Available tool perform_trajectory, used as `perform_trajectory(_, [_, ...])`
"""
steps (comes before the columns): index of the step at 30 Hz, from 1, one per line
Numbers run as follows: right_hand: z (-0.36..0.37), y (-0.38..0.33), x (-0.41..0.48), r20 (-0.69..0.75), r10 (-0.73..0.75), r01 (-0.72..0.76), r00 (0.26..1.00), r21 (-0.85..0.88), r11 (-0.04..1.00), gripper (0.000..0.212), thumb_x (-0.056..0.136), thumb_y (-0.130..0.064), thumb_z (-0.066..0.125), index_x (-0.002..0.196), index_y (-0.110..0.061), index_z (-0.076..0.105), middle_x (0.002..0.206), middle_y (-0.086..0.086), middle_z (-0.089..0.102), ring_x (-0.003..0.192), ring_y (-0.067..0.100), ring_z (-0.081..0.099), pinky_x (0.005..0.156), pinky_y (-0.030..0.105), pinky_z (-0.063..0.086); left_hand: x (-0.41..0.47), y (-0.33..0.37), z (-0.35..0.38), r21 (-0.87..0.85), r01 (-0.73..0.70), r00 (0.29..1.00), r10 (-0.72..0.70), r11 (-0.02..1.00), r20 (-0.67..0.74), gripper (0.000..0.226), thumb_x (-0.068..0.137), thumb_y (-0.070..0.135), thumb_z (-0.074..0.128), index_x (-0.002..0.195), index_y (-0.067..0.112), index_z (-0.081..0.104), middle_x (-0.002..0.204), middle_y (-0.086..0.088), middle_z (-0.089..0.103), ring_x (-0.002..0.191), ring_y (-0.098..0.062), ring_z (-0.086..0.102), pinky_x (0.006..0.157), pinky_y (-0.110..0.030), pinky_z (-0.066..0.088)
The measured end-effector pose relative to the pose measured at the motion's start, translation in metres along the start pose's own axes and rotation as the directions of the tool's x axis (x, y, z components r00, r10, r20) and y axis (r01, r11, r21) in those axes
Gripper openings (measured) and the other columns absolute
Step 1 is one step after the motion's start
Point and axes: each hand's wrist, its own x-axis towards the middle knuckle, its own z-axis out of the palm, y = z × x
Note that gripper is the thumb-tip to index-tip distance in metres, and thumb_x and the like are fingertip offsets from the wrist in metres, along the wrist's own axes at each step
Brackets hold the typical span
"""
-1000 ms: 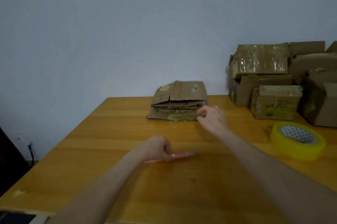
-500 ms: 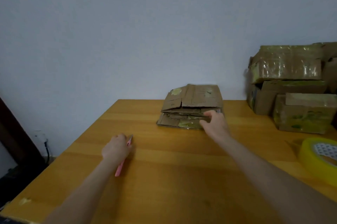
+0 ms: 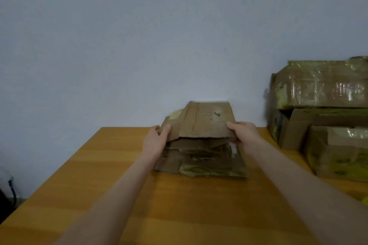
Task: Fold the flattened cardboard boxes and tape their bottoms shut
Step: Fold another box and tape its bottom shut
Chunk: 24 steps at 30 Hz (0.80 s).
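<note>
Left hand (image 3: 154,141) and right hand (image 3: 244,132) grip opposite side edges of top flattened cardboard box (image 3: 201,123), fingers curled round edges, near edge raised off stack of flattened boxes (image 3: 201,162). Stack sits mid-table on wooden table (image 3: 179,205), near pale wall (image 3: 139,35). Taped-up boxes (image 3: 322,109) piled at right, well apart from stack.

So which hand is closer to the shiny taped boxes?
Right. The right hand grips the right edge of the top flattened box, on the side toward the taped boxes. The left hand grips its left edge, farther from them.
</note>
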Motion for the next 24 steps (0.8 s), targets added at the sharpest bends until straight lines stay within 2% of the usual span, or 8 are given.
perform_trajectory(2, [0.000, -0.006, -0.001, 0.057, -0.004, -0.005, 0.998, 0.159, 0.987, 0.024, 0.092, -0.011, 0.057, 0.116, -0.008, 0.053, 0.101, 0.009, 0.060, 0.086, 0.020, 0.059, 0.061, 0.029, 0.049, 0.000, 0.004, -0.007, -0.098, -0.007, 0.999, 0.002, 0.995, -0.052, 0.064, 0.094, 0.049, 0.047, 0.144, 0.012, 0.032, 0.143, -0.010, 0.043, 0.129, -0.028, 0.043, 0.104, -0.041, 0.036])
perform_trajectory(5, [-0.003, -0.011, -0.013, 0.098, -0.066, 0.041, 0.993, 0.239, 0.970, 0.017, 0.094, -0.007, 0.051, 0.109, -0.014, 0.054, 0.102, 0.006, 0.059, 0.093, 0.020, 0.057, 0.062, 0.030, 0.048, -0.007, 0.016, -0.022, -0.215, -0.050, 0.994, 0.028, 0.975, -0.107, 0.069, 0.092, 0.049, 0.051, 0.146, 0.015, 0.027, 0.142, -0.008, 0.043, 0.128, -0.026, 0.043, 0.103, -0.040, 0.036])
perform_trajectory(8, [-0.011, -0.013, -0.028, 0.090, -0.111, 0.089, 0.990, 0.226, 0.970, 0.025, 0.095, -0.005, 0.049, 0.117, -0.015, 0.054, 0.108, 0.007, 0.060, 0.097, 0.022, 0.058, 0.068, 0.033, 0.052, -0.021, 0.031, -0.035, -0.281, -0.079, 0.997, 0.069, 0.956, -0.046, 0.070, 0.088, 0.047, 0.059, 0.144, 0.013, 0.031, 0.129, -0.003, 0.051, 0.108, -0.020, 0.052, 0.085, -0.028, 0.046])
perform_trajectory(11, [-0.021, -0.017, -0.048, 0.065, -0.141, 0.135, 0.988, 0.087, 0.987, 0.024, 0.095, -0.008, 0.049, 0.118, -0.016, 0.053, 0.111, 0.007, 0.059, 0.098, 0.024, 0.059, 0.076, 0.036, 0.056, -0.036, 0.038, -0.043, -0.311, -0.097, 0.995, 0.101, 0.945, -0.004, 0.061, 0.086, 0.042, 0.064, 0.135, 0.012, 0.042, 0.120, -0.002, 0.057, 0.093, -0.013, 0.056, 0.070, -0.021, 0.045])
perform_trajectory(14, [-0.034, -0.019, -0.071, 0.116, -0.171, 0.161, 0.978, 0.091, 0.983, 0.020, 0.094, -0.011, 0.051, 0.114, -0.015, 0.055, 0.110, 0.008, 0.062, 0.099, 0.025, 0.061, 0.083, 0.040, 0.055, -0.055, 0.044, -0.049, -0.356, -0.156, 0.987, 0.137, 0.921, -0.079, 0.065, 0.083, 0.041, 0.067, 0.136, 0.015, 0.039, 0.121, -0.001, 0.055, 0.100, -0.015, 0.056, 0.073, -0.023, 0.047])
perform_trajectory(18, [-0.056, -0.006, -0.115, 0.270, -0.218, 0.266, 0.938, -0.155, 0.952, 0.024, 0.085, -0.007, 0.062, 0.105, -0.019, 0.056, 0.106, 0.001, 0.063, 0.097, 0.020, 0.061, 0.087, 0.039, 0.053, -0.096, 0.042, -0.057, -0.399, -0.211, 0.977, 0.187, 0.892, -0.098, 0.075, 0.079, 0.038, 0.072, 0.140, 0.018, 0.034, 0.124, 0.005, 0.051, 0.104, -0.011, 0.052, 0.077, -0.021, 0.044])
perform_trajectory(21, [-0.068, 0.013, -0.151, 0.338, -0.249, 0.290, 0.908, -0.075, 0.954, 0.045, 0.078, -0.013, 0.074, 0.108, -0.033, 0.048, 0.109, -0.013, 0.057, 0.101, 0.010, 0.056, 0.087, 0.029, 0.051, -0.132, 0.025, -0.054, -0.349, -0.216, 0.971, 0.240, 0.912, 0.025, 0.085, 0.073, 0.040, 0.075, 0.144, 0.022, 0.031, 0.130, 0.007, 0.049, 0.113, -0.012, 0.050, 0.090, -0.028, 0.046])
perform_trajectory(24, [-0.073, 0.033, -0.182, 0.205, -0.381, 0.395, 0.901, -0.026, 0.918, 0.045, 0.079, -0.016, 0.072, 0.114, -0.031, 0.049, 0.102, -0.021, 0.054, 0.091, -0.004, 0.052, 0.070, 0.012, 0.048, -0.164, 0.011, -0.051, -0.375, -0.237, 0.933, 0.317, 0.896, 0.169, 0.109, 0.058, 0.065, 0.075, 0.148, 0.035, 0.022, 0.140, 0.010, 0.045, 0.123, -0.009, 0.048, 0.096, -0.029, 0.048])
